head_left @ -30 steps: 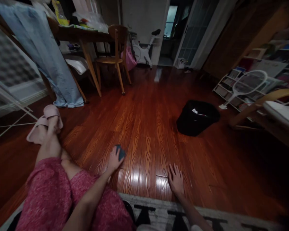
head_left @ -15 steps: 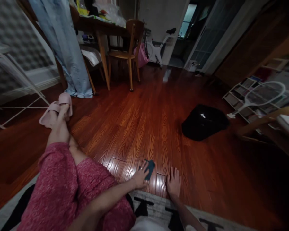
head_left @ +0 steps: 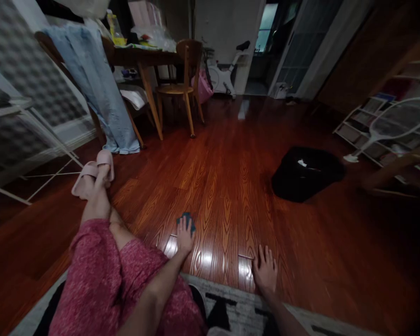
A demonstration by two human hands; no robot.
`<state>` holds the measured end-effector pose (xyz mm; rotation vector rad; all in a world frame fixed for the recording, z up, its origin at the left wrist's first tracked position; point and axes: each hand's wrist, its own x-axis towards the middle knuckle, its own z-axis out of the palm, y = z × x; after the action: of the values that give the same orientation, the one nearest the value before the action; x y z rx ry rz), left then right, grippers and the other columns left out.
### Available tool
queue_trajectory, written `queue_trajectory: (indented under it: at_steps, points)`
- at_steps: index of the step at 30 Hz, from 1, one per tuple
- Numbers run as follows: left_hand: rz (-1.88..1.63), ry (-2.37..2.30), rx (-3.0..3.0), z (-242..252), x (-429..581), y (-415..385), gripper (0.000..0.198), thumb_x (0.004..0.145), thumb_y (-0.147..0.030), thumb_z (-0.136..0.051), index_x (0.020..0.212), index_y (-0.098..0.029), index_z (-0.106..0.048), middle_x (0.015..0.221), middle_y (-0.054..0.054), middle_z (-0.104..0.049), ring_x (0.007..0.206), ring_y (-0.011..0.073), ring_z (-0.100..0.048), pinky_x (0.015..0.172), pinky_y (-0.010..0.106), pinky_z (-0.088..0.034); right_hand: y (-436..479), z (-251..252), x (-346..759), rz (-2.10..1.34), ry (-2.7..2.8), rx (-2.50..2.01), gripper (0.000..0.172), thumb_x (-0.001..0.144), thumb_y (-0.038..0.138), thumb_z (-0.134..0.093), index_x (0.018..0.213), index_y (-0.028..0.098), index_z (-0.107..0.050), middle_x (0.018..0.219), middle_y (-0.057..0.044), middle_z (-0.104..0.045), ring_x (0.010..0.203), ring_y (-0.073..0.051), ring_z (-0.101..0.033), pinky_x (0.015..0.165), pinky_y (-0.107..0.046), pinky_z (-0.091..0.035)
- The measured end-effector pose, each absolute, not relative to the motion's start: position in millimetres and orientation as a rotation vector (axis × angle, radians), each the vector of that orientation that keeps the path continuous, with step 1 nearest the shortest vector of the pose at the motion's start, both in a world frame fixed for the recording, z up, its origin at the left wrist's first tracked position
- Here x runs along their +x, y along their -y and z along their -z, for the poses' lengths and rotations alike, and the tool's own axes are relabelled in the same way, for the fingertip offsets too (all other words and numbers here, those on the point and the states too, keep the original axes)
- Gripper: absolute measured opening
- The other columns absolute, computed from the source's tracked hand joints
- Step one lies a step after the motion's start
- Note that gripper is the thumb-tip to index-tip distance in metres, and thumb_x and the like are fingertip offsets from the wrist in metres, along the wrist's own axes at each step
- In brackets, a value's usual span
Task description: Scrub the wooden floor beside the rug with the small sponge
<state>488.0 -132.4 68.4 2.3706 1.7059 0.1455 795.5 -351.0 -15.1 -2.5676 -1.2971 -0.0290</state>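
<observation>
My left hand lies flat on a small dark teal cloth on the wooden floor. Its fingers are stretched out and slightly apart, pressing the cloth down and covering most of it. To the right, my right hand rests palm down on the bare boards, just past the rug's edge. Its fingers are spread, with nothing in them.
Crossed legs in pink trousers and pink slippers stretch out on the left. A patterned rug lies beneath me. Ahead right stands a black bin; farther off are a wooden chair, jeans and a racket.
My left hand has slid the cloth forward and to the left across the floor. My right hand stays planted while the whole view has shifted a little.
</observation>
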Motion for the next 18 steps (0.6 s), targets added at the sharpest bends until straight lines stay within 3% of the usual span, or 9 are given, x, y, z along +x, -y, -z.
queue_trajectory:
  at_steps: [3, 7, 10, 14, 18]
  points:
    - [-0.249, -2.051, 2.183, -58, 461, 118, 0.058, 0.096, -0.027, -0.042, 0.152, -0.01, -0.039, 0.163, 0.018, -0.02, 0.15, 0.034, -0.019, 0.12, 0.051, -0.02, 350, 14, 795, 0.055, 1.296, -2.58, 0.066, 0.095, 0.042, -0.021, 0.155, 0.017, -0.033, 0.162, -0.011, -0.031, 0.151, -0.024, -0.02, 0.12, -0.046, -0.017]
    - [-0.292, -2.035, 2.192, -46, 472, 130, 0.06, 0.096, -0.03, -0.04, 0.152, -0.009, -0.037, 0.162, 0.019, -0.022, 0.15, 0.0381, -0.018, 0.119, 0.058, -0.02, 347, 14, 795, 0.105, 1.279, -2.585, 0.066, 0.094, 0.042, -0.02, 0.153, 0.016, -0.037, 0.16, -0.012, -0.035, 0.15, -0.024, -0.022, 0.12, -0.046, -0.018]
    - [-0.212, -1.587, 2.417, -42, 501, 162, 0.064, 0.097, -0.038, -0.043, 0.155, -0.014, -0.032, 0.164, 0.014, -0.018, 0.151, 0.0374, -0.011, 0.12, 0.057, -0.018, 345, 18, 797, 0.128, 1.267, -2.575, 0.067, 0.094, 0.042, -0.019, 0.151, 0.015, -0.04, 0.158, -0.012, -0.037, 0.149, -0.024, -0.024, 0.12, -0.045, -0.02]
    - [-0.034, -0.595, 2.677, -43, 530, 210, 0.076, 0.096, -0.057, -0.047, 0.158, -0.02, -0.024, 0.166, 0.012, -0.008, 0.152, 0.037, -0.008, 0.12, 0.056, -0.021, 345, 22, 798, 0.163, 1.259, -2.559, 0.067, 0.093, 0.041, -0.021, 0.152, 0.015, -0.04, 0.159, -0.012, -0.037, 0.149, -0.025, -0.026, 0.118, -0.046, -0.023]
    - [-0.013, -0.148, 2.759, -47, 539, 219, 0.071, 0.1, -0.055, -0.041, 0.159, -0.026, -0.017, 0.167, 0.005, -0.006, 0.153, 0.0295, -0.007, 0.122, 0.049, -0.02, 345, 23, 800, 0.169, 1.271, -2.572, 0.067, 0.093, 0.042, -0.021, 0.152, 0.017, -0.039, 0.159, -0.011, -0.037, 0.149, -0.025, -0.027, 0.119, -0.047, -0.023]
